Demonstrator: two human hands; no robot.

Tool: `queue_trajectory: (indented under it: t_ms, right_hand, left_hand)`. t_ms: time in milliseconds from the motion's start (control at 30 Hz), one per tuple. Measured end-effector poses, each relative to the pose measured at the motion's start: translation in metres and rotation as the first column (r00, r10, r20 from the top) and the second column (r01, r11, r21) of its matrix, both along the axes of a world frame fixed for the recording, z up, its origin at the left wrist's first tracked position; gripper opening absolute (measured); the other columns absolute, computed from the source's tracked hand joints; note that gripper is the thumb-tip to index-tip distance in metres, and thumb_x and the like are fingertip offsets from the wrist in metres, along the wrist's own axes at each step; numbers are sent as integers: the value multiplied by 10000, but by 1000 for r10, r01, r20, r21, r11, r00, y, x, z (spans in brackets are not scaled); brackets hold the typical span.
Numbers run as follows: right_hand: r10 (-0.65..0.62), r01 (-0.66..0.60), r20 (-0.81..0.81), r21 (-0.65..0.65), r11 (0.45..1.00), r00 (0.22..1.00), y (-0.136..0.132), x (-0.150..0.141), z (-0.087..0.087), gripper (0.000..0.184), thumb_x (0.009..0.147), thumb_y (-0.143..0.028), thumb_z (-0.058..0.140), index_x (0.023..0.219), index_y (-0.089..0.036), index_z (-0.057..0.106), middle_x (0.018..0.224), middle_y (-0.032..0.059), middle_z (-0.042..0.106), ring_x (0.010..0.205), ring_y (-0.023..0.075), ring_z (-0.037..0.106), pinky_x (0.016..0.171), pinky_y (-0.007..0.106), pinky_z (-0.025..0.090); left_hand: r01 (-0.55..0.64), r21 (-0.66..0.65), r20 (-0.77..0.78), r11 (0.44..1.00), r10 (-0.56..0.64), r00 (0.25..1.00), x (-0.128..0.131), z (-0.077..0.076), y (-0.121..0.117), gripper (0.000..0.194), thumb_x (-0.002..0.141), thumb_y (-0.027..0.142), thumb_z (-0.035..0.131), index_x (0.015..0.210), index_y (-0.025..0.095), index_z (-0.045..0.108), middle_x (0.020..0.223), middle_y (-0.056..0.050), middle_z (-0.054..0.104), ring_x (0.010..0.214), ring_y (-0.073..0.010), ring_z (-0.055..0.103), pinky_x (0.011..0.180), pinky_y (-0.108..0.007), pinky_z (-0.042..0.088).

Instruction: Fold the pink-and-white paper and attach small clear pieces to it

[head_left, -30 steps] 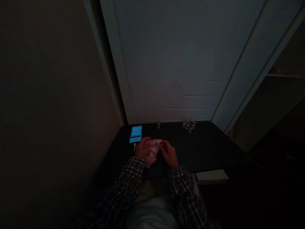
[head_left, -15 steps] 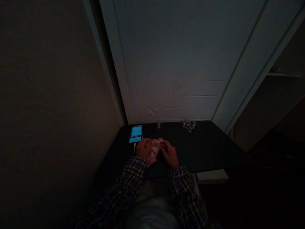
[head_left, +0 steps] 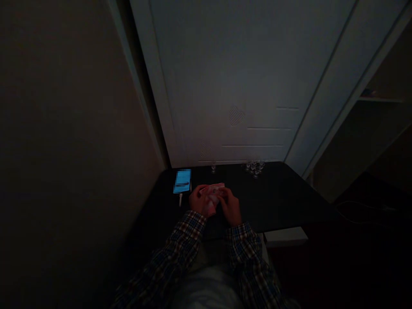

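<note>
A crumpled pink-and-white cloth (head_left: 210,208) is between my two hands, above the dark table. My left hand (head_left: 197,200) is closed round its left side. Against the cloth lies a small clear glass (head_left: 214,190), partly covered and dim. My right hand (head_left: 231,206) pinches the glass at its right end, fingertips close to the cloth. Poor light blurs the exact grip. A small stemmed glass (head_left: 213,168) stands alone at the table's back, and a group of several similar glasses (head_left: 255,168) stands farther right.
A lit phone or tablet (head_left: 182,181) lies on the table's left, with a short white object (head_left: 180,199) below it. A white panel (head_left: 225,77) rises behind the dark table (head_left: 283,201). A white box (head_left: 286,237) sits below the front edge at right.
My left hand has shifted slightly right, baring more of the white object. The cloth has been bunched up, its lower end drawn up and right. My right hand stays at the glass.
</note>
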State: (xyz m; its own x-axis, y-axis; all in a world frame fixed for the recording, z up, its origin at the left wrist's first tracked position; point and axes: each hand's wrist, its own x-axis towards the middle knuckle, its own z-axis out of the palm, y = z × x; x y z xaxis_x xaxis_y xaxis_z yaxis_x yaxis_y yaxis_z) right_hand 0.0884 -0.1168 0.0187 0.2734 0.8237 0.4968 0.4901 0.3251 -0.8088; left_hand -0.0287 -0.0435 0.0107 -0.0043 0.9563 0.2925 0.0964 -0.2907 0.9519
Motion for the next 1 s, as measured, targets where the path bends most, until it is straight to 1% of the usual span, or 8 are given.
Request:
queue_trajectory:
  t_ms: [100, 200, 300, 367, 500, 700, 867, 1000]
  right_hand:
    - [-41, 41, -17, -5, 999, 999, -1, 0, 1, 259, 803, -248, 455, 1060, -223, 486, 963, 40, 617, 838, 162, 600, 754, 275, 465]
    - [-60, 61, -54, 11, 998, 997, -2, 0, 2, 269, 807, -254, 452, 1074, -231, 476, 980, 36, 613, 840, 159, 599, 762, 281, 466]
    - [-50, 52, -98, 16, 998, 994, -3, -2, 3, 267, 807, -255, 454, 1071, -230, 476, 968, 37, 620, 848, 160, 601, 757, 280, 473]
    - [-27, 30, -114, 24, 999, 993, -3, -2, 4, 262, 806, -246, 454, 1066, -228, 481, 965, 37, 624, 856, 158, 601, 756, 274, 476]
    - [-12, 18, -127, 40, 999, 992, -4, 0, 4, 271, 799, -226, 462, 1069, -229, 495, 973, 29, 621, 860, 154, 599, 752, 265, 476]
    - [32, -20, -173, 70, 997, 984, -5, 1, 3, 293, 797, -243, 482, 1089, -238, 502, 969, 21, 623, 840, 145, 604, 726, 242, 480]
    - [16, 1, -226, 73, 997, 974, -4, 1, 3, 290, 791, -255, 485, 1080, -242, 503, 989, 20, 624, 858, 152, 607, 738, 257, 483]
    - [19, 2, -277, 73, 997, 961, -2, 2, 0, 291, 778, -249, 485, 1069, -235, 497, 1020, 22, 617, 840, 151, 611, 730, 264, 489]
  left_hand:
    - [107, -43, 111, 993, -101, 989, 2, 3, -3, 328, 716, 434, 491, 852, 158, 607, 877, -74, 639, 806, -191, 584, 680, -301, 464]
    - [230, -46, 235, 972, -213, 948, 2, 6, -5, 360, 752, 433, 437, 877, 148, 617, 929, -88, 638, 855, -202, 586, 724, -318, 468]
    - [288, -102, 384, 952, -230, 894, 2, 3, -1, 368, 729, 427, 469, 870, 120, 613, 906, -105, 648, 843, -215, 598, 742, -345, 474]
    - [319, -133, 431, 938, -234, 871, 2, -3, 4, 333, 665, 381, 566, 870, 121, 608, 940, -101, 644, 863, -214, 598, 769, -348, 469]
    - [349, -185, 437, 919, -241, 867, 5, -14, 12, 408, 588, 350, 664, 934, 144, 599, 984, -97, 635, 864, -203, 599, 750, -338, 474]
    - [286, -283, 344, 916, -181, 921, 6, -21, 14, 420, 508, 366, 724, 834, 115, 637, 818, -84, 661, 716, -178, 601, 666, -305, 476]
    - [317, -232, 362, 920, -221, 906, 4, -19, 13, 388, 530, 376, 712, 816, 123, 639, 796, -61, 656, 696, -161, 597, 656, -286, 471]
    - [344, -201, 343, 917, -263, 902, 3, -15, 11, 396, 538, 379, 708, 838, 129, 643, 812, -61, 661, 713, -172, 603, 685, -307, 471]
